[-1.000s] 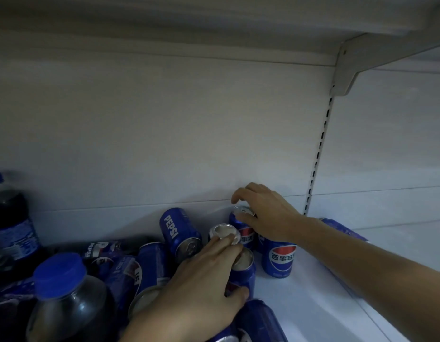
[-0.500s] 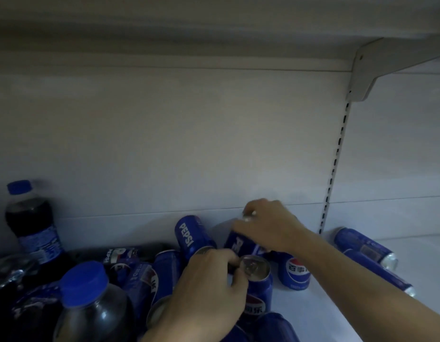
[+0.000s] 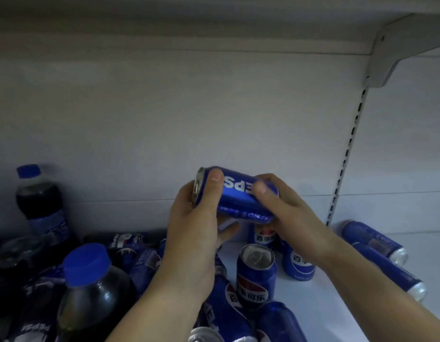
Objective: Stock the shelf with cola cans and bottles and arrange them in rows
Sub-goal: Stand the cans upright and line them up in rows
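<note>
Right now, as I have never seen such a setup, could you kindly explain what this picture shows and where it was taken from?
There is no machine here: a person is working with two bare hands. The single picture comes from a camera worn on the person's head, looking forward and down into a white shelf. The left hand and the right hand together hold a blue cola can sideways above the shelf, fingers curled round it. Below the hands an upright can stands with others beside it. More cans lie in a heap at the left, and two lying cans rest at the right. A standing bottle is at the back left, and a nearer bottle is in front.
</note>
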Action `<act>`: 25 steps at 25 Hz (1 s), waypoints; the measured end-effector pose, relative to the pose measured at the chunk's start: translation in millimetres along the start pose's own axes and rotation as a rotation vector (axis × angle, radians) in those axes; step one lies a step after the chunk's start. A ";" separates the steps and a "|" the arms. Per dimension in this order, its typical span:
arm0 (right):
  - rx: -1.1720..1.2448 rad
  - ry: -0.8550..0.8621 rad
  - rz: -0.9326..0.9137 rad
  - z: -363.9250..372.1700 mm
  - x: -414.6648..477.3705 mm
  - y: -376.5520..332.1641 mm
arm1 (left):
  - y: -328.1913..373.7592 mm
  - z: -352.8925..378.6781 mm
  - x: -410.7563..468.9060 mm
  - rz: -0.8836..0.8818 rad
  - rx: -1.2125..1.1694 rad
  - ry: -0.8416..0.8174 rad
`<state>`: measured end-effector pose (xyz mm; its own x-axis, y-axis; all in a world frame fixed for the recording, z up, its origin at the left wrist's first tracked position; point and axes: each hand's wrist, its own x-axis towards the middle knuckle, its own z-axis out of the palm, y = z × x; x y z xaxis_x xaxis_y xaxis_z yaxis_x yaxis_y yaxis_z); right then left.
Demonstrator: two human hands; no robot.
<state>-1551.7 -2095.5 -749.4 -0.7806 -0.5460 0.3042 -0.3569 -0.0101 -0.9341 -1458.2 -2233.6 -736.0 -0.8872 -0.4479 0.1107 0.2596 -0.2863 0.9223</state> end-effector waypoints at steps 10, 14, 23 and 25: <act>-0.046 0.029 -0.226 4.8 5.6 4.9 | -0.2 -0.1 12.9 -0.034 0.247 -0.131; 0.013 -0.037 -0.212 -5.8 7.6 -0.8 | -23.9 0.8 7.4 -0.082 0.177 -0.239; -0.273 0.083 -0.283 -7.7 6.7 -23.1 | -28.5 -6.0 -0.1 0.145 0.555 -0.159; -0.155 0.044 -0.279 -15.0 5.9 -26.6 | -26.6 -5.8 0.2 0.199 0.571 -0.244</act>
<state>-1554.5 -2085.9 -719.9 -0.6621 -0.5029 0.5557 -0.6315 -0.0250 -0.7750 -1463.1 -2231.0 -762.6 -0.9219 -0.2210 0.3183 0.2437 0.3078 0.9197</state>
